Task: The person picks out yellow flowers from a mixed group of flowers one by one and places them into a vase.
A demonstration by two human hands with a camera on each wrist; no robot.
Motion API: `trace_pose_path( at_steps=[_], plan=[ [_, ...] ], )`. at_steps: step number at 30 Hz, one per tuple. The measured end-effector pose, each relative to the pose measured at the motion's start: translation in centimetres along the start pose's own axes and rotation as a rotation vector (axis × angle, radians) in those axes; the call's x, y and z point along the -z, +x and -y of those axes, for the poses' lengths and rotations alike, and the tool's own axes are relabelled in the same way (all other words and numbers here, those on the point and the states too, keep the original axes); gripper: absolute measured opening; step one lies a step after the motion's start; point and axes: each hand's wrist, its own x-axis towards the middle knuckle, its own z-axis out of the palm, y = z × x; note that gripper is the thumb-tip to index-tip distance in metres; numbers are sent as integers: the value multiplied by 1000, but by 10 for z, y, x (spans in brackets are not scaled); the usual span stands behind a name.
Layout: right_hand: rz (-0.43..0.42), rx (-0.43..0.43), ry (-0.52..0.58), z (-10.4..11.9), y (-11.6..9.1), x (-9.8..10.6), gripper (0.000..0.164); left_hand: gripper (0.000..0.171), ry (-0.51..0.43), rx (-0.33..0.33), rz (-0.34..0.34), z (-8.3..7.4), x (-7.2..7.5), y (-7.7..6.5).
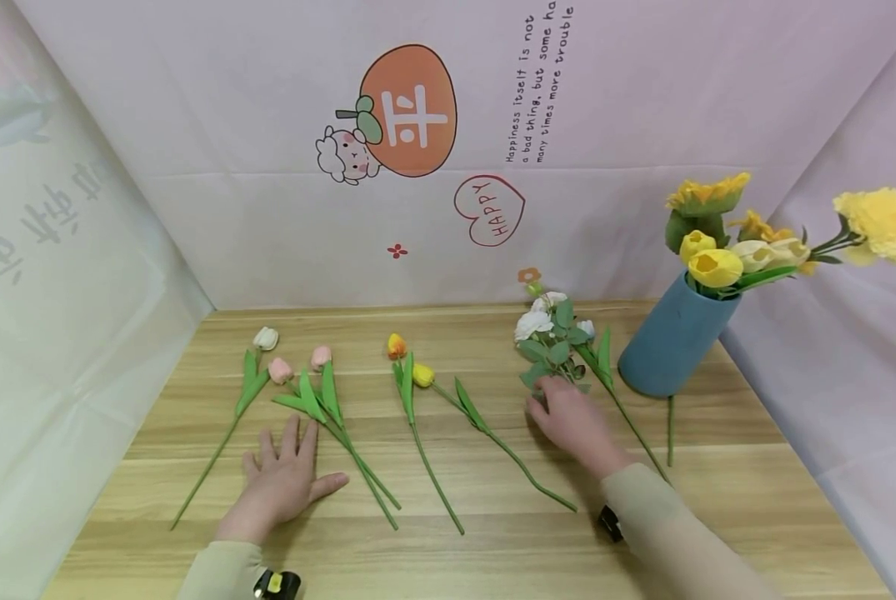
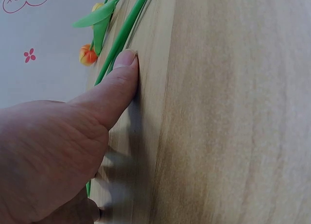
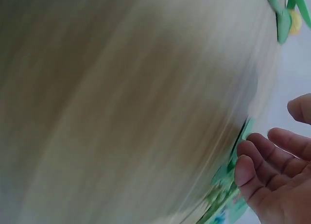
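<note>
My left hand [image 1: 278,483] rests on the table with fingers spread, its fingertips just below two pink tulips [image 1: 280,371] with crossed stems. In the left wrist view the thumb [image 2: 116,83] lies close beside a green stem [image 2: 127,27]. My right hand [image 1: 571,417] reaches to the lower leaves of a bunch of white roses [image 1: 533,326] lying at the back right. Seen from the right wrist, its fingers [image 3: 272,156] are loosely bent with the thumb apart, near the green leaves [image 3: 226,173]. No stem shows between finger and thumb.
A blue vase [image 1: 676,337] with yellow and cream flowers stands at the right. A white tulip [image 1: 266,338] lies far left; an orange tulip [image 1: 397,346] and a yellow tulip [image 1: 422,375] lie mid-table. A pale printed cloth [image 1: 267,233] rises behind the wooden table [image 1: 493,550].
</note>
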Motion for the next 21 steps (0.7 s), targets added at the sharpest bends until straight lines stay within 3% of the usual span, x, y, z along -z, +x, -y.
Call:
trace_pose_path(
  at_steps=[12, 21],
  plan=[
    [85, 184, -63, 38, -1, -16, 14, 98, -2, -2, -10, -1, 2, -1],
    [126, 270, -117, 52, -2, -22, 19, 96, -2, -5, -11, -3, 3, -2]
  ],
)
